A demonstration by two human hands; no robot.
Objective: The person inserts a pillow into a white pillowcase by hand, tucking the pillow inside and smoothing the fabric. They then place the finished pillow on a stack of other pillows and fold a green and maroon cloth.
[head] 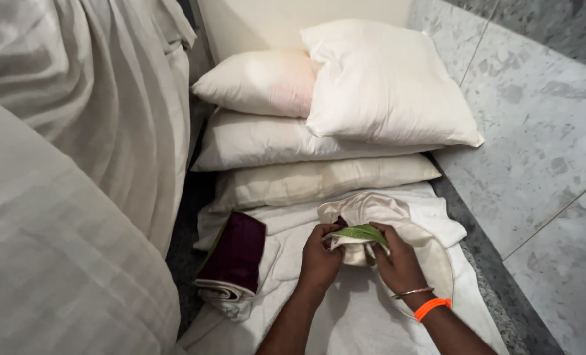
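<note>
We see the left hand (319,260) and right hand (398,263) both pinching a green cloth (362,232) between thumbs and fingers, held just over a cream cover (372,207) bunched on a white sheet (345,315) spread over the floor. Just left of the hands lies a folded maroon cloth (236,253), and beyond them a stack of white pillows (345,118) leans against the wall, closing off the far side. A draped bed (63,184) fills the left, the grey marble floor (549,164) the right; the right wrist wears an orange band (432,307).
</note>
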